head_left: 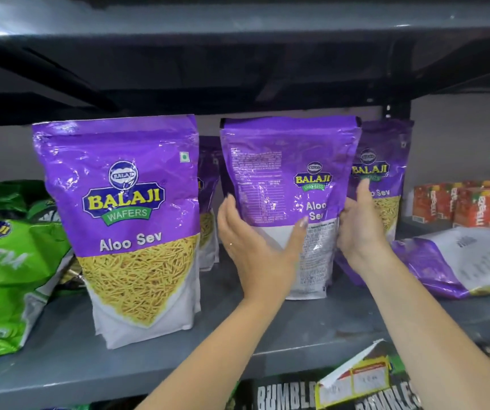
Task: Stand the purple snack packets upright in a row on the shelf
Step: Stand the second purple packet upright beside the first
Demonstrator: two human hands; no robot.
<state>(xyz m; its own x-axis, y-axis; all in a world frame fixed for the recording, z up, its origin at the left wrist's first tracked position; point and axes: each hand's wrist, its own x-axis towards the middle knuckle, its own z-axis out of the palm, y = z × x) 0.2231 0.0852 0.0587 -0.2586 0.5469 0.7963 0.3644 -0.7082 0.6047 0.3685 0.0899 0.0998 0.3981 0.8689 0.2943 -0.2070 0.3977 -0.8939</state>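
Observation:
A purple Aloo Sev packet [285, 173] stands upright mid-shelf with its printed back toward me. My left hand [255, 247] grips its lower left side and my right hand [362, 229] holds its right edge. Another purple packet [125, 220] stands upright at the left, front facing me. One purple packet [385, 161] stands behind the held one at the right, and one [208, 202] shows partly between the two front packets. A further purple packet [462, 261] lies flat on the grey shelf [178, 350] at the right.
Green snack bags [4, 270] lean at the left end of the shelf. Red-orange drink cartons [468, 205] are stacked at the back right. The shelf above [238, 54] hangs low over the packets. Dark boxes and a yellow-tagged pack [356, 380] sit below the shelf edge.

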